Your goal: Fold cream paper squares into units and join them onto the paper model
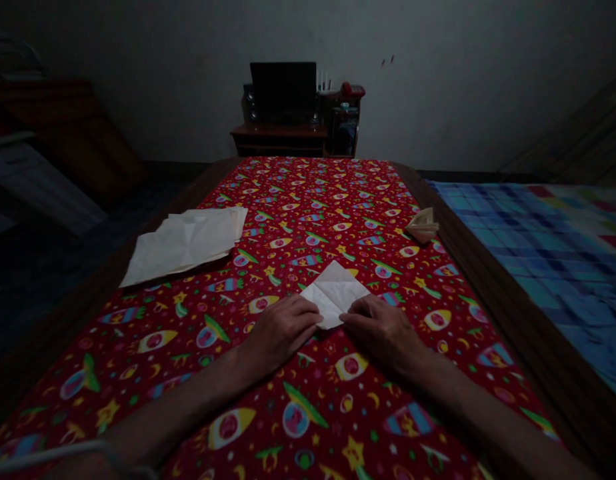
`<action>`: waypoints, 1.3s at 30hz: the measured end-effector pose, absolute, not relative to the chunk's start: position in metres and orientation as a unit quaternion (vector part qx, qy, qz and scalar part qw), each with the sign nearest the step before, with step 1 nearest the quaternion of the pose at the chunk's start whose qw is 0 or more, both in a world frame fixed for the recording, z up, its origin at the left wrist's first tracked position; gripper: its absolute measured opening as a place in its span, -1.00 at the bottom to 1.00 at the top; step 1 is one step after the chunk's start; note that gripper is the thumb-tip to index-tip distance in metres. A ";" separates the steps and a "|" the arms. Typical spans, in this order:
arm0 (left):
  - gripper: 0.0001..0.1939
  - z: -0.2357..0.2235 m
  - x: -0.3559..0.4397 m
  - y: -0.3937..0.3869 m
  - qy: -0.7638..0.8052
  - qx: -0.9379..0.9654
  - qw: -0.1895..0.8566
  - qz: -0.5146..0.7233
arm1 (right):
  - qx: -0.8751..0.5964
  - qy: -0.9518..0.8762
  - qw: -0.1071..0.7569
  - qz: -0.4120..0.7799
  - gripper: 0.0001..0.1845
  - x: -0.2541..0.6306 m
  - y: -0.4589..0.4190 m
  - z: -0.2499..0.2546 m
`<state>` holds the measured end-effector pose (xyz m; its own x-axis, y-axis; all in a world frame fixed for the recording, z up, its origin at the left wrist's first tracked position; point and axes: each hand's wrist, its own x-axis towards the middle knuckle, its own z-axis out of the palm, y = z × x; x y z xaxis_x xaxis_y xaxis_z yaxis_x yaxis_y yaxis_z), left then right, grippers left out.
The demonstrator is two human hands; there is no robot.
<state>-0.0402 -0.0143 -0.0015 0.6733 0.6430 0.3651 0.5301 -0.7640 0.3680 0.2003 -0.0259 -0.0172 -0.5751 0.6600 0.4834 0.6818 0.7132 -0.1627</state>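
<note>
A small folded sheet of white paper (335, 293), roughly diamond-shaped with crease lines across it, lies on the red patterned tablecloth (288, 360). My left hand (287, 322) grips its lower left edge, fingers closed and pressed on the paper. On the opposite side, my right hand (382, 327) pinches the lower right edge between thumb and fingers. The undersides of both hands are hidden. To the left lies a stack of creased pale paper sheets (185, 243). Near the right edge of the cloth sits a folded paper piece (423, 227), standing up a little.
Beyond the table's far end stands a small desk (281, 133) with a dark monitor (284, 90) and a red telephone (353, 90). A wooden rim (468, 267) borders the cloth. A blue checked sheet (518, 267) spreads at the right. The room is dim.
</note>
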 end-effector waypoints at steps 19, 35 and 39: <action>-0.83 0.000 -0.021 0.005 0.455 0.825 0.197 0.270 | -0.515 -0.797 0.282 0.142 -0.82 0.183 -0.028 -0.013; -0.85 -0.003 -0.020 0.008 0.463 0.832 0.177 0.249 | -0.511 -0.807 0.271 0.119 -0.87 0.182 -0.029 -0.012; -0.81 -0.004 -0.021 0.005 0.455 0.840 0.153 0.255 | -0.455 -0.859 0.234 0.014 -0.84 0.180 -0.033 -0.012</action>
